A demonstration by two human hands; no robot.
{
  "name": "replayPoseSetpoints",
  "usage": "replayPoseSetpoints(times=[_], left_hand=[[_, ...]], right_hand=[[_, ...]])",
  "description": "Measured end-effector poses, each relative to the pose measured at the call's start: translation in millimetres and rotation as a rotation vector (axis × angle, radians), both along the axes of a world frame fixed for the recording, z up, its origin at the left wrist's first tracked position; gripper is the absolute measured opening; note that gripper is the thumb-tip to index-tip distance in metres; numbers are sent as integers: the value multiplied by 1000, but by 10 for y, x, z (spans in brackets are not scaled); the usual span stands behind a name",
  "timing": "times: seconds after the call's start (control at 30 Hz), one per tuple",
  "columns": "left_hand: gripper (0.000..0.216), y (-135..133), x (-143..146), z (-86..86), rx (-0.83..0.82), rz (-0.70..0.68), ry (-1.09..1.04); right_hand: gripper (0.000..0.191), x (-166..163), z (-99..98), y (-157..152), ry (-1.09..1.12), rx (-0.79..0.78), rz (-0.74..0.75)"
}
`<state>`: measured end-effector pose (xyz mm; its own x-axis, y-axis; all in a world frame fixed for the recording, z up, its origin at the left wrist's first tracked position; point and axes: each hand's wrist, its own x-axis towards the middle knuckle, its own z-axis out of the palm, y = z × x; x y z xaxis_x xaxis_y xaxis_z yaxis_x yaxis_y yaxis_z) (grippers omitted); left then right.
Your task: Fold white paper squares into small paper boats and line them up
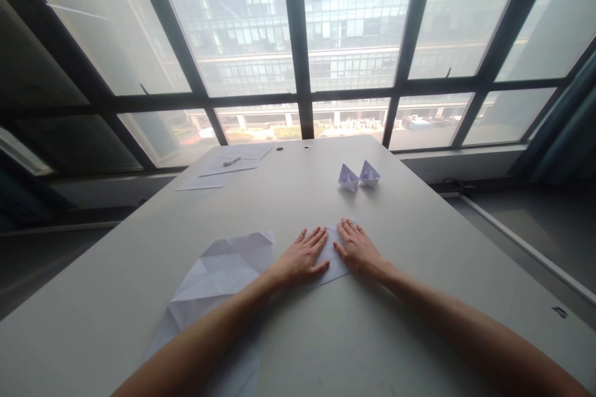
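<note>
A folded piece of white paper (331,255) lies flat on the white table, partly covered by both hands. My left hand (302,258) rests on its left side, palm down with the fingers spread. On its right side my right hand (359,248) lies flat, fingers stretched out toward the far edge of the paper. A larger creased sheet of paper (218,270) lies to the left, partly under my left forearm. Beyond my right hand stand two folded paper boats (348,178), side by side.
Several flat sheets of paper (209,181) lie at the table's far left, with a small pale pen-like object (231,161) on top. The table (419,248) reaches almost to the large windows (246,25). A dark curtain (554,124) hangs at the right.
</note>
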<state>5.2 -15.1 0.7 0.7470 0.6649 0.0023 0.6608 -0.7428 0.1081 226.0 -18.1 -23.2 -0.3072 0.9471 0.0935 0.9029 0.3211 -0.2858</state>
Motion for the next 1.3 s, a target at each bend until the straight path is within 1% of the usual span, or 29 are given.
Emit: replayPoseSetpoints(times=[0.17, 0.43, 1.13, 1.3], left_hand=[[76, 4, -1, 12, -36, 2, -27], [76, 6, -9, -18, -25, 1, -56], [74, -6, -3, -6, -13, 11, -62], [74, -2, -4, -13, -6, 9, -47]], right_hand=[[68, 14, 2, 20, 4, -17, 5], [68, 11, 30, 12, 11, -18, 4], [66, 16, 15, 28, -5, -3, 18], [65, 12, 24, 13, -7, 23, 17]])
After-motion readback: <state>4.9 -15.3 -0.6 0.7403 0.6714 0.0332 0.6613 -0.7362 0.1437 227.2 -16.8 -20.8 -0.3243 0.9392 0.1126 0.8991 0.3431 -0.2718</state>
